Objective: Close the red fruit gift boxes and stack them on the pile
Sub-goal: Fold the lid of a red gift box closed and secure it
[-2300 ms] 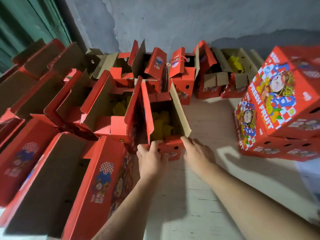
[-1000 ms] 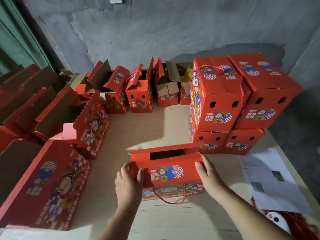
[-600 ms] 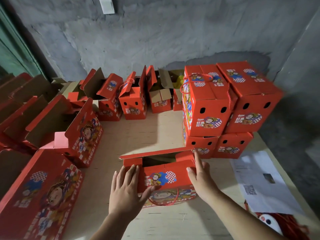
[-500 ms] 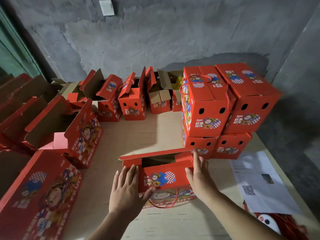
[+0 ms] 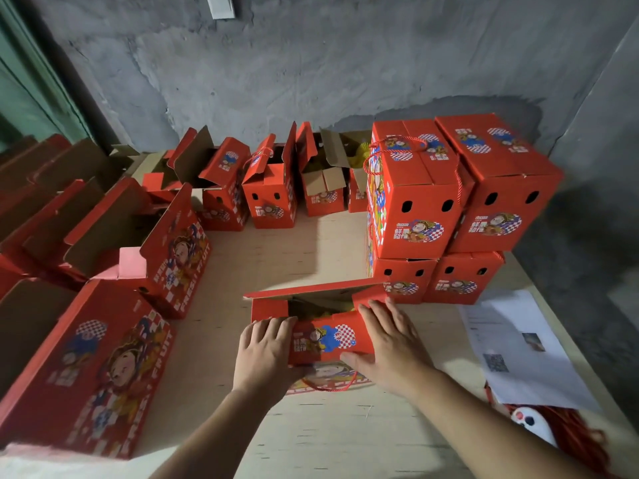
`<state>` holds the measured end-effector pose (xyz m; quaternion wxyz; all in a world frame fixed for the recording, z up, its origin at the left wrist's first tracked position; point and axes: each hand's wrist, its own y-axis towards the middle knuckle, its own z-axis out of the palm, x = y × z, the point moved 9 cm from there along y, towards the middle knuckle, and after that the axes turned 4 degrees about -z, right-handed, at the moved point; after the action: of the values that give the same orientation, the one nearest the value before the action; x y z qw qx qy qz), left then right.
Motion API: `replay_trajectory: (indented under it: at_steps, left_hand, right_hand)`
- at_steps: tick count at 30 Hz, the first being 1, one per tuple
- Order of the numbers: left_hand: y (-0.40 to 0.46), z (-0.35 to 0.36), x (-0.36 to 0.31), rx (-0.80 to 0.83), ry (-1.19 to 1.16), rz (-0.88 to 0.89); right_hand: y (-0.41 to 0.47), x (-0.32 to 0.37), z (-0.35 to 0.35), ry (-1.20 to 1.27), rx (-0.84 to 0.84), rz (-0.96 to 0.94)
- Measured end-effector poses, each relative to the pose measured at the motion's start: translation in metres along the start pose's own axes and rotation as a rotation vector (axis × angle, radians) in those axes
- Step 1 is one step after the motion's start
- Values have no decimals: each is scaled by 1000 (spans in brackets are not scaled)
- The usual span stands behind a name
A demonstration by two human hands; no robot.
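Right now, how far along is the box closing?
Done: four shut boxes form the pile. In hand: both the left hand and right hand press a flap onto the half-closed box. Left: many open boxes along the wall and left side.

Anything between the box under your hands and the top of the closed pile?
Nothing visible. The box sits just in front of the pile; bare table lies to the left. Its far flap is not yet shut.
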<state>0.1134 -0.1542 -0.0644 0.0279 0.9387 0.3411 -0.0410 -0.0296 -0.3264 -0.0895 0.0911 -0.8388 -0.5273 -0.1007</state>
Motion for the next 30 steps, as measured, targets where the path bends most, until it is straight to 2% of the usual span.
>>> replay_trajectory:
  at_steps: [4, 6, 9, 11, 14, 16, 19, 21, 23, 25, 27, 28, 30]
  left_hand:
    - [-6, -8, 2, -189, -26, 58]
    - [-3, -2, 4, -152, -33, 57]
    - [9, 10, 9, 7, 30, 16]
    - [11, 13, 9, 43, 67, -10]
    - [-6, -4, 10, -158, -148, -39]
    - [-20, -15, 19, -287, -375, -125]
    - [-22, -47, 37, -536, -638, -256]
    - [-4, -73, 43, -604, -692, -250]
    - [26, -86, 39, -480, -557, -153]
    - [50, -67, 28, -157, -421, -45]
    - [51, -33, 21, 128, -272, 1]
    - [49, -20, 20, 172, -185, 3]
    - [49, -19, 24, 106, -115, -24]
  right_hand:
    - [-8, 4, -6, 43, -57, -8]
    - [-7, 4, -7, 67, -68, 11]
    - [0, 5, -5, 75, 24, 43]
    - [3, 4, -10, 215, 27, 98]
    - [0, -7, -37, 635, -304, 178]
    - [-2, -14, -56, 772, -482, 178]
    - [9, -10, -85, 631, -562, 14]
    - [19, -1, -90, 493, -488, -57]
    - [22, 4, -83, 442, -397, -43]
    - [23, 3, -70, 349, -355, -42]
    - [30, 6, -55, 194, -242, -75]
    - [37, 5, -49, 142, -162, -74]
    - [50, -4, -44, 110, -39, -13]
